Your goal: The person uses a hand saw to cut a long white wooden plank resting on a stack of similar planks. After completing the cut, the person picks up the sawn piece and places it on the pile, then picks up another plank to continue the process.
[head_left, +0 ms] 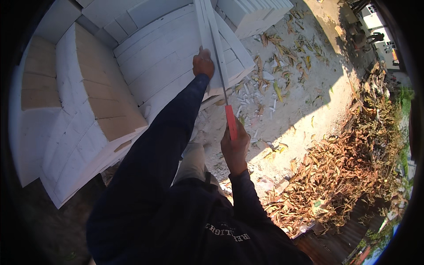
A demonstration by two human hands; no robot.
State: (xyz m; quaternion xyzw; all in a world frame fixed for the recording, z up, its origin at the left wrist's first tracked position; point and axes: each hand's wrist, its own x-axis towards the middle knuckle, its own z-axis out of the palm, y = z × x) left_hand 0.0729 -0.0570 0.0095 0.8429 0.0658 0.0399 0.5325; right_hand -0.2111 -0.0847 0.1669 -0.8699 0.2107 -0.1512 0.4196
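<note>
My right hand (235, 145) is wrapped round the red handle (231, 123) of a handsaw. Its long thin blade (219, 62) reaches away from me along a narrow white block (203, 24), which lies over a stack of pale blocks. The blade's teeth are too small to see, and how deep it sits in the block cannot be told. My left hand (203, 64) grips the left side of the narrow block with most fingers curled and one stretched forward. Under it is the flat top of the white block stack (154, 66).
More block stacks, some with brown faces (99, 84), stand at the left; another stack (251, 15) is beyond. White chips (274, 104) and leaves lie on the sandy ground at right. A heap of dry leaves (331, 176) fills the lower right. Distant people (362, 39) show at the far right.
</note>
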